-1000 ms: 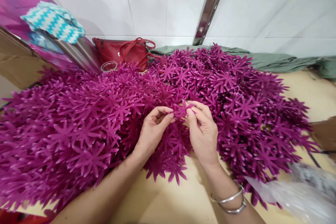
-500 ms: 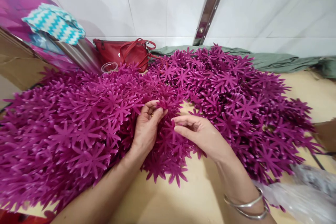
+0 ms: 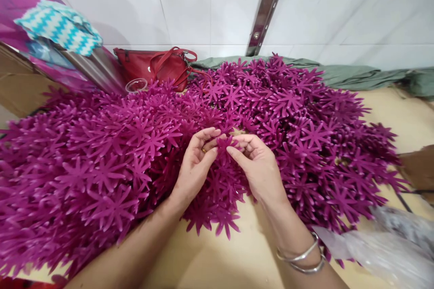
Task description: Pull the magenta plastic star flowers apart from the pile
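Observation:
Between my two hands is a magenta artificial flower (image 3: 224, 145) with narrow, finger-like petals. My left hand (image 3: 193, 165) has thumb and fingers closed at its left side. On the opposite side my right hand (image 3: 261, 165) pinches it, thumb in front and fingers behind. Exactly where the fingertips grip is partly hidden by the petals. Below the hands lies a small cluster of the same flowers (image 3: 219, 198). A large heap of them (image 3: 111, 158) spreads beside my left forearm, and a darker heap (image 3: 315, 135) lies beyond my right hand.
Behind the flowers are a red handbag (image 3: 152, 67), a clear plastic ring or lid (image 3: 136, 85) and a green cloth (image 3: 359, 74) along the tiled wall. A blue-and-white cloth (image 3: 63, 27) covers metal tubing at left. Clear plastic (image 3: 383, 248) lies at right on the tan tabletop (image 3: 233, 262).
My right hand has moved left and up to the flower at my left hand, closing the gap between them. The view has shifted slightly.

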Action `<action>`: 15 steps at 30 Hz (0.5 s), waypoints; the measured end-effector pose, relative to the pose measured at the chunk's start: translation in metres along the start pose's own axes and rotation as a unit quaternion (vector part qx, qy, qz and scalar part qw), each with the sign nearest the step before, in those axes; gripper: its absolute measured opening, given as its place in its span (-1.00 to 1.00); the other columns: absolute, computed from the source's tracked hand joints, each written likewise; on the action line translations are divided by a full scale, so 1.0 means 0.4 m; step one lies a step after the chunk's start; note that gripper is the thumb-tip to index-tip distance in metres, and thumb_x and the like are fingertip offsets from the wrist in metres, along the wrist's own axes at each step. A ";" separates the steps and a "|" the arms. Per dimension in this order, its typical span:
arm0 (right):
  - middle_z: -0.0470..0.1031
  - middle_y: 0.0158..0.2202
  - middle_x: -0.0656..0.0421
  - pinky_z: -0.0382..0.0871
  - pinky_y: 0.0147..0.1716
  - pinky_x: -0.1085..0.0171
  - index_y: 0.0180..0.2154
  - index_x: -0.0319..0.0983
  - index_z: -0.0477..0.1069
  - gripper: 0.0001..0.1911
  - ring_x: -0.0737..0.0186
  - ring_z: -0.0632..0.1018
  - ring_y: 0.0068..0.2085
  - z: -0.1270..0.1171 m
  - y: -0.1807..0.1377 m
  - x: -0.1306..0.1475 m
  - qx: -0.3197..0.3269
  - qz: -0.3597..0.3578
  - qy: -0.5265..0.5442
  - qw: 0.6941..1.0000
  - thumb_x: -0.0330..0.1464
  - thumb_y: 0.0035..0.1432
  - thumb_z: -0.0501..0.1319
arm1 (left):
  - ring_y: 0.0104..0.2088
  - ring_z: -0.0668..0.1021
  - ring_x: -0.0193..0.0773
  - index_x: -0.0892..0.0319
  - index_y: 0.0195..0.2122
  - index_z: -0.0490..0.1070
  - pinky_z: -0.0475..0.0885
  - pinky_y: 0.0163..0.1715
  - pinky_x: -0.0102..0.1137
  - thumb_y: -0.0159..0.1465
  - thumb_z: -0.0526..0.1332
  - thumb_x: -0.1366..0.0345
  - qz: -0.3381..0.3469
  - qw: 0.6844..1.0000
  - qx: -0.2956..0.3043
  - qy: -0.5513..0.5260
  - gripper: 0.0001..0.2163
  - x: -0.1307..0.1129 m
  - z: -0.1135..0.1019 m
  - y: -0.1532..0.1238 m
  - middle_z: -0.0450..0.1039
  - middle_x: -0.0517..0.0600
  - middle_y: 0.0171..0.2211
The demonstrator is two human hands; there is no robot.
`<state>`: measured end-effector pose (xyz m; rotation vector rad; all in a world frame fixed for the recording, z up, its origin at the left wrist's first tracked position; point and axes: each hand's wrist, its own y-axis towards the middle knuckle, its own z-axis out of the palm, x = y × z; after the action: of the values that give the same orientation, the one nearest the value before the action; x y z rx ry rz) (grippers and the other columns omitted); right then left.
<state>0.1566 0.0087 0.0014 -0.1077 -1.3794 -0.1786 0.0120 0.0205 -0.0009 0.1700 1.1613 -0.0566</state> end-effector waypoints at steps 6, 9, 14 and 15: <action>0.44 -0.43 0.35 0.40 -0.17 0.30 -0.01 -0.13 0.50 -0.60 0.35 0.45 -0.36 0.010 -0.009 -0.003 -0.017 -0.010 0.019 1.000 -0.33 0.11 0.45 | -0.03 0.61 -0.23 0.12 0.05 0.51 0.48 0.04 -0.38 0.20 0.46 0.26 -0.041 0.998 -0.012 0.042 -0.61 0.011 -0.001 0.003 0.61 0.02 -0.05; 0.52 -0.30 0.27 0.42 -0.07 0.24 0.03 -0.12 0.50 -0.60 0.29 0.52 -0.24 0.016 -0.005 -0.005 -0.023 -0.010 -0.003 1.000 -0.28 0.15 0.43 | -0.20 0.62 -0.29 0.15 -0.15 0.56 0.49 -0.08 -0.40 0.14 0.49 0.24 -0.031 0.997 -0.059 0.038 -0.72 0.028 -0.007 0.013 0.64 -0.04 -0.23; 0.55 -0.03 0.13 0.42 0.03 0.18 0.05 -0.11 0.49 -0.58 0.18 0.55 -0.05 0.035 0.050 -0.005 0.031 -0.046 -0.064 0.996 -0.19 0.17 0.40 | -0.36 0.56 -0.38 0.16 -0.24 0.54 0.44 -0.23 -0.47 0.06 0.51 0.22 -0.021 0.991 -0.130 0.036 -0.72 0.044 -0.027 0.038 0.58 -0.14 -0.39; 0.56 -0.04 0.13 0.43 0.02 0.18 0.06 -0.10 0.49 -0.56 0.18 0.56 -0.05 0.039 0.066 -0.009 0.065 -0.049 -0.060 0.995 -0.19 0.16 0.41 | -0.36 0.56 -0.38 0.16 -0.26 0.54 0.44 -0.23 -0.47 0.05 0.51 0.22 -0.017 0.990 -0.136 0.033 -0.72 0.044 -0.032 0.044 0.58 -0.14 -0.39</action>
<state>0.1460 0.0377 0.0015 0.0581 -1.5126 -0.1656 0.0098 0.0405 -0.0203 -0.0890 1.2253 0.0780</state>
